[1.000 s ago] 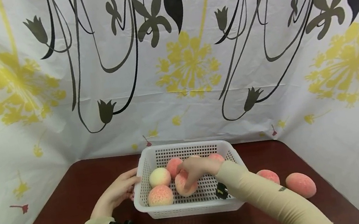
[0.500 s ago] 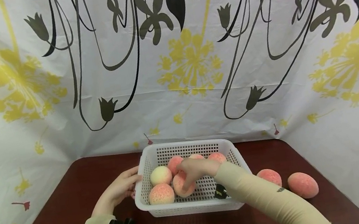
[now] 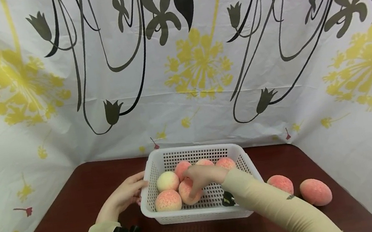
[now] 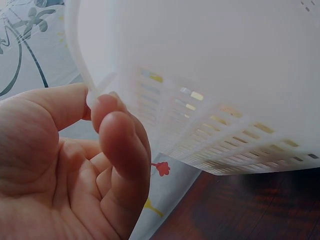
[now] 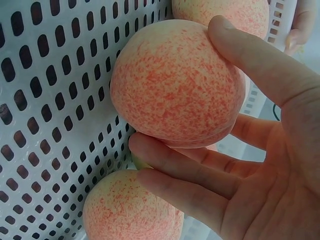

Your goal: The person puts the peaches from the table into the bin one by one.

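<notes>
A white perforated plastic basket (image 3: 203, 213) stands on the table, with several peaches inside. At its left end my left hand (image 3: 122, 196) pinches the rim between thumb and fingers, as the left wrist view shows. My right hand (image 3: 204, 175) reaches into the basket and grips a speckled pink peach (image 5: 175, 85), thumb on one side and fingers on the other. That peach sits right beside a pale yellow peach (image 3: 167, 182) and a speckled peach (image 3: 168, 201) at the left end. A redder peach (image 3: 181, 167) lies behind it, partly covered by my fingers.
Along the basket's back right are two more peaches, one at the corner (image 3: 226, 162) and one further left (image 3: 205, 162). On the dark red table (image 3: 58, 221), right of the basket, lie a pink peach (image 3: 281, 184) and another pink peach (image 3: 316, 192). A patterned white cloth (image 3: 187, 127) surrounds the table.
My right hand has shifted the held peach slightly left, closer to the peaches at the basket's left end. The left hand keeps its hold on the rim. The head view has drifted slightly.
</notes>
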Demonstrator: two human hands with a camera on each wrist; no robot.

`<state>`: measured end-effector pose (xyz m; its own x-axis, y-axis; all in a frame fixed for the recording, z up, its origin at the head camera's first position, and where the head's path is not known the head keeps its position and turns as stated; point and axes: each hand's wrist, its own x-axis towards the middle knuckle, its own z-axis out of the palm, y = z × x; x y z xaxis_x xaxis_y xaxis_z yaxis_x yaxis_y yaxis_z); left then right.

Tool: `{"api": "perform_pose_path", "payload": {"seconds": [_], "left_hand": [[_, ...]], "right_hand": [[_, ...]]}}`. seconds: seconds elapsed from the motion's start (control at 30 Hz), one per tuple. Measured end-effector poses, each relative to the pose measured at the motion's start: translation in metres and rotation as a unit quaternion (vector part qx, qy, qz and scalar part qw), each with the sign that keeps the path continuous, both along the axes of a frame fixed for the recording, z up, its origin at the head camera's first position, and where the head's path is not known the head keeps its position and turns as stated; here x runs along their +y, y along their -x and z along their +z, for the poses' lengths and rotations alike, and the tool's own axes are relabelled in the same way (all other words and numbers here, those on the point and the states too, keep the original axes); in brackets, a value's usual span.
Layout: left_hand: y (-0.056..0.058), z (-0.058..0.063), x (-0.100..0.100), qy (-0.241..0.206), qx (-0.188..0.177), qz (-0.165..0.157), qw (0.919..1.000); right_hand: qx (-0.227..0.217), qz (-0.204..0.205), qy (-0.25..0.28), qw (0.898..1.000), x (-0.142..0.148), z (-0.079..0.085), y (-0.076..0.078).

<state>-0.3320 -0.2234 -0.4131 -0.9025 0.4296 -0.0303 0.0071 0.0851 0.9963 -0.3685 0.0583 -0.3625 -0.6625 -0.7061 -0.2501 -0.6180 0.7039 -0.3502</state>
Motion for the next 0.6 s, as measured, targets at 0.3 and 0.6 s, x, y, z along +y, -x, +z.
{"api": "perform_pose_path", "payload": {"seconds": [0.3,0.6], "left_hand": [[-0.001,-0.0009,0.0015,-0.001,0.0,-0.001,1.0],[0.0019,-0.0028,0.001,-0.001,-0.002,0.004,1.0]], "right_hand": [[0.006,-0.013,-0.001,1.0,-0.0018,-0.0017,-0.0021],[0.012,-0.02,0.001,1.0,-0.0043,-0.0036,-0.0009]]}}
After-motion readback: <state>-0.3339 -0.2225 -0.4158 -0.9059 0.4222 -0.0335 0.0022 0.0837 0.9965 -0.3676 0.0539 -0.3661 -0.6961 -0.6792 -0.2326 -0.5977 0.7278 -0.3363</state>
